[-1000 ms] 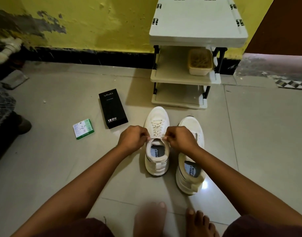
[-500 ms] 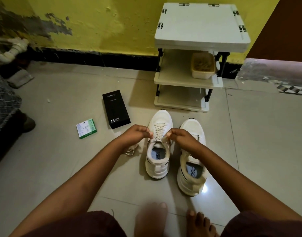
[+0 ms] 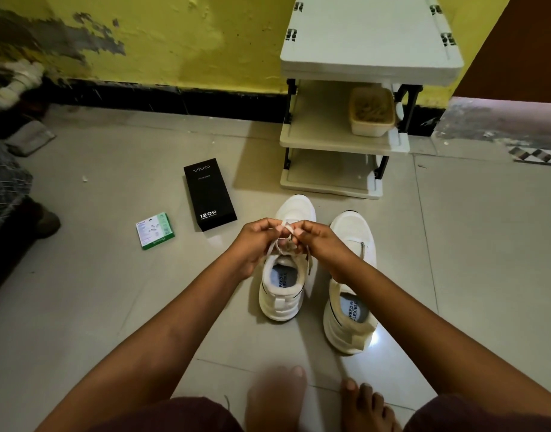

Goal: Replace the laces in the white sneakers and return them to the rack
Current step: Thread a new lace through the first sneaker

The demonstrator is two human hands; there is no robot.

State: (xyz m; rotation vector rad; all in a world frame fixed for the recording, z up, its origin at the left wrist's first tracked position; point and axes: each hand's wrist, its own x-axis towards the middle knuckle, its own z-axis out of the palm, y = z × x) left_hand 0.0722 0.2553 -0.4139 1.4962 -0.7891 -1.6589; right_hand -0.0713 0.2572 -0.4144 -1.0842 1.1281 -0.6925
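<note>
Left hand (image 3: 255,241), right hand (image 3: 317,241): pinching grip.

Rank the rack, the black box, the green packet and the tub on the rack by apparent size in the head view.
1. Rack
2. Black box
3. Tub, though it sits farther away, so its place under the box is unsure
4. Green packet

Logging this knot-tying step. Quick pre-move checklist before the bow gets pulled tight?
1. Both hands on the lace: ok, left hand and right hand pinch the lace above the left sneaker.
2. Sneaker flat on the floor: ok.
3. Lace through every eyelet: cannot tell, hands cover them.
4. Right sneaker laced: cannot tell.
5. Rack has room: ok, bottom shelf bare; a tub sits on the middle shelf.
</note>
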